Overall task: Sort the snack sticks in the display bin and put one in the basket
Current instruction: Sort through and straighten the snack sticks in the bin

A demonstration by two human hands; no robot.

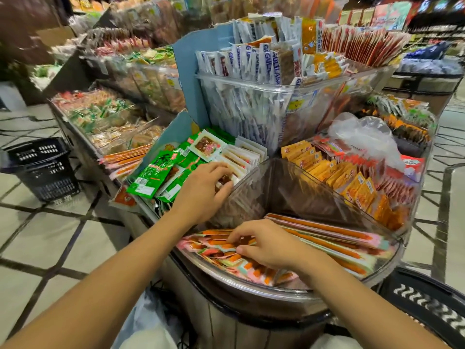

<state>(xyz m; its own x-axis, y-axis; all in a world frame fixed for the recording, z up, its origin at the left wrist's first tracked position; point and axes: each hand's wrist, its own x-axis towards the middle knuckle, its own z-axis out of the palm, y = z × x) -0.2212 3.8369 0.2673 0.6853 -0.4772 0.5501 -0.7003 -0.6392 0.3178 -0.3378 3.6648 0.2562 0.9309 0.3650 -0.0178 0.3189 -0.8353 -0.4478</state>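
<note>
A black basket (42, 170) stands on the floor far left, well apart from the bins. The left hand (203, 190) lies bent over white packets (241, 157); whether it grips one, I cannot tell. The right hand (264, 245) is the nearer one: its curled fingers pinch the left ends of the snack sticks (327, 238) in the front display bin (264, 292). Their long axis runs rightward, away from the fingertips. A second basket (427, 306) waits beside the right arm.

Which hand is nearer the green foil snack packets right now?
Left. The left hand lies just right of the green foil snack packets; the right hand is farther, nearer the camera, fingers curled on the long orange snack sticks in the clear front bin.
</note>
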